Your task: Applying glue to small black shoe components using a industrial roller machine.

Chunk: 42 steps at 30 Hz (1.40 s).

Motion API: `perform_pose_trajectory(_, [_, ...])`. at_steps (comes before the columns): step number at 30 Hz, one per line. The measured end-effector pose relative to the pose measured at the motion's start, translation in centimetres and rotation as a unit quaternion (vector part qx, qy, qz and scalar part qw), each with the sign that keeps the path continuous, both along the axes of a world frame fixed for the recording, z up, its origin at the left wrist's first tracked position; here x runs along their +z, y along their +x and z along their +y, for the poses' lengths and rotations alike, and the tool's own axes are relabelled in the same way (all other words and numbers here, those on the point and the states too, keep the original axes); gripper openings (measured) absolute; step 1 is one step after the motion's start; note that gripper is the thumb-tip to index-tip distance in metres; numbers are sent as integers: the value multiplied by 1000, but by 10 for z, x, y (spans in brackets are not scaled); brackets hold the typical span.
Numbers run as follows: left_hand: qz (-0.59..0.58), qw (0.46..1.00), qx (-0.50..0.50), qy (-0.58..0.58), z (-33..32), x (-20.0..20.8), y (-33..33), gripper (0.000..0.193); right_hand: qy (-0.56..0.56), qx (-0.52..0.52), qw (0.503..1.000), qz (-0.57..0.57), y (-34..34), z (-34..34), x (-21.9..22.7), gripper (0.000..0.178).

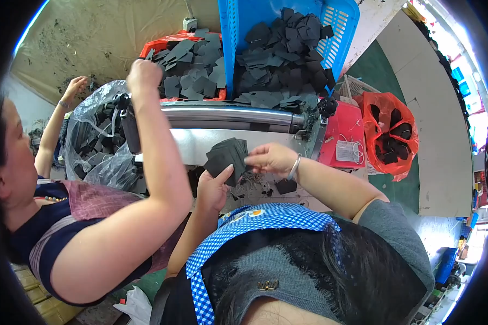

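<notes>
Fingers of left hand (214,187) and right hand (268,157) pinch one stack of black squares (228,156).

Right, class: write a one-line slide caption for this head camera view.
Left hand and right hand hold a fan of flat black square pieces before a shiny metal roller; a co-worker's arm reaches past.

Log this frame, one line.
left hand: holds black foam squares | right hand: pinching stack edge | co-worker's hand: raised by roller
</notes>
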State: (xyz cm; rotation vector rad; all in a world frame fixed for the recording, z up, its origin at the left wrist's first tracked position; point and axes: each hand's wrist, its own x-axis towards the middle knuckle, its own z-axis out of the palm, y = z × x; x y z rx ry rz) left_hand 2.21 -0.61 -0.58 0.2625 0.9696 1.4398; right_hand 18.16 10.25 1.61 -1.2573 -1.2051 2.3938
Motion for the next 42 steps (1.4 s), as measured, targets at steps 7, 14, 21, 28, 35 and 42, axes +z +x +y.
perform_pose_trajectory(7, [-13,1000,-3,-7,0,4,-1,24,-27,-63,993,-93,5,9,-1,18])
perform_pose_trajectory(14, [-6,1000,16,-12,1,6,0,24,-23,-44,999,4,5,10,-7,23])
perform_pose_trajectory(21, [-15,1000,10,-17,-1,10,2,22,-9,-25,998,-48,7,9,-14,20])
perform_pose_trajectory(28, [1,1000,20,-16,-3,6,0,23,-1,-197,976,-88,15,28,-9,21])
perform_pose_trajectory(35, [-20,999,-24,-16,-1,8,0,25,-14,42,999,22,9,5,-8,20])
perform_pose_trajectory(42, [14,1000,9,-24,-2,5,-1,25,-16,-188,978,-93,17,18,-25,24])
